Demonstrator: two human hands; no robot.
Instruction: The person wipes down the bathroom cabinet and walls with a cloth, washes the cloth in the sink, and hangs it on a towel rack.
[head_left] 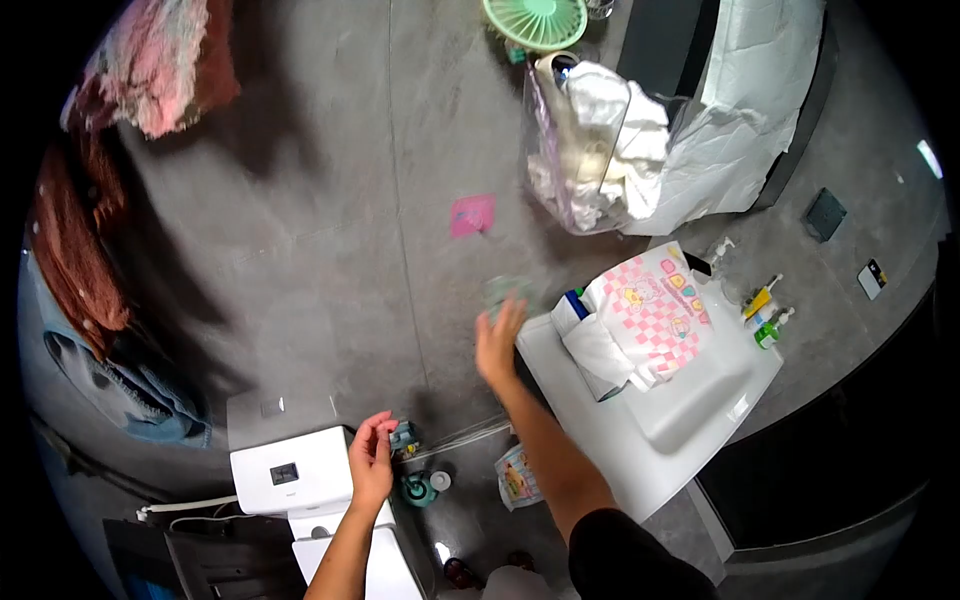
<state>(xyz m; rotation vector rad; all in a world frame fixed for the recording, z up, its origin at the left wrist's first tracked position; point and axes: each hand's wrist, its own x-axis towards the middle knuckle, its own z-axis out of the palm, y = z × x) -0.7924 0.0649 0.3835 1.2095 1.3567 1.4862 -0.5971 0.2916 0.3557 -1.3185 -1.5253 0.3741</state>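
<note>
My right hand [500,338] is stretched out in front of the grey wall, left of the sink, and blurred by motion. At its fingertips is a see-through, pale green thing [510,290], smeared too; its kind is unclear, and the fingers seem to hold it. Lower down, my left hand [371,458] hovers beside the white toilet tank with fingers loosely bent and nothing visible in them. Just right of those fingers is a small blue fitting [404,438]. A pink square [472,215] is on the wall above my right hand.
On the white sink [640,490] lies a pink-checked white bag [655,310]. Bottles [768,332] stand along its far edge. A clear bin [590,150] holds white cloths. Left are the toilet [290,468] and hanging towels [75,240]. A green fan [537,22] is at the top.
</note>
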